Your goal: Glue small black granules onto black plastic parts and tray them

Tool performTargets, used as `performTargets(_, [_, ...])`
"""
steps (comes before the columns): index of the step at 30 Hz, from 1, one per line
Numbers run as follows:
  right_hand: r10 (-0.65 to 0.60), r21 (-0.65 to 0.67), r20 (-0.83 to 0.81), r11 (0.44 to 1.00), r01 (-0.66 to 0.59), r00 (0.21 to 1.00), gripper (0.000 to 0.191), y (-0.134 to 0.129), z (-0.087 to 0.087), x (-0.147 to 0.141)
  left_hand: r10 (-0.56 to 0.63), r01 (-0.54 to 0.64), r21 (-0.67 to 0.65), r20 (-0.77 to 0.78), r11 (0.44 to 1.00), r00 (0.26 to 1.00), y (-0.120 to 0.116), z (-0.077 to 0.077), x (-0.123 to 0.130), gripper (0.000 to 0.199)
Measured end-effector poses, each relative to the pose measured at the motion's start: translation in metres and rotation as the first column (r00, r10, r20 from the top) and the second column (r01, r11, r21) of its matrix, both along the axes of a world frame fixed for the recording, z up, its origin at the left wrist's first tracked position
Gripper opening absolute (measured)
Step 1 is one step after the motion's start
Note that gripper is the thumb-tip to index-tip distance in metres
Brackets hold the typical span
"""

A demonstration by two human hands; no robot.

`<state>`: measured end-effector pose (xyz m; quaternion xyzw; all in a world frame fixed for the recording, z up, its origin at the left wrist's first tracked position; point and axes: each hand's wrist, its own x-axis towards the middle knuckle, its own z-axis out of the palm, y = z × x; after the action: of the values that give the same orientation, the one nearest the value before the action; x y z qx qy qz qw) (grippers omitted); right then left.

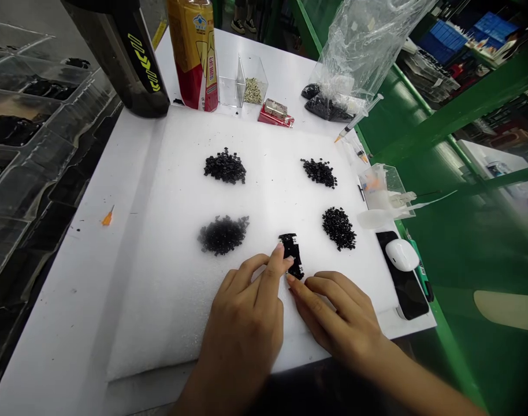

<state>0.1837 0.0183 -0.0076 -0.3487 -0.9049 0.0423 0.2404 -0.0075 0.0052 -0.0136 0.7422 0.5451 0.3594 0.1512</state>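
Observation:
A small flat black plastic part (294, 252), roughly rectangular with notched ends, lies on the white foam sheet (168, 312). My left hand (251, 306) grips it from the left, fingertips on its upper face. At its lower left corner, the closed fingertips of my right hand (339, 312) touch it; anything smaller between them is hidden. Piles of tiny black pieces surround the work: one pile (225, 166) at the far left, another (223, 235) nearer on the left, a third (319, 173) at the far right and a fourth (339, 228) nearer on the right.
Along the back stand a dark bottle (121, 58), a yellow-red drink bottle (193, 58), a clear box (253, 89) of small pieces and a plastic bag (359, 52). A syringe (359, 118), phone (409, 292) and white earbud case (401, 255) line the right. An orange needle tip (107, 218) lies left.

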Motion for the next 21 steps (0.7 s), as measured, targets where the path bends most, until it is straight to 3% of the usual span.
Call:
performTargets(9, [-0.036,0.008,-0.059,0.999,0.036,0.998,0.046,0.0005,-0.0005,-0.0067,0.006,-0.005,0.008,-0.046,1.0,0.999,0.0006,-0.0007,-0.001,0.048])
performTargets(16, [-0.055,-0.011,-0.108,0.998,0.055,0.993,0.049,-0.0011,-0.0065,-0.0067,-0.005,0.005,-0.001,-0.057,1.0,0.998,-0.0004,0.0004,-0.0014,0.052])
performTargets(21, [-0.1,-0.098,-0.226,0.992,0.08,0.969,0.049,-0.0016,-0.0061,-0.0073,-0.019,0.019,0.0,-0.037,1.0,0.999,-0.0005,0.0002,-0.0026,0.057])
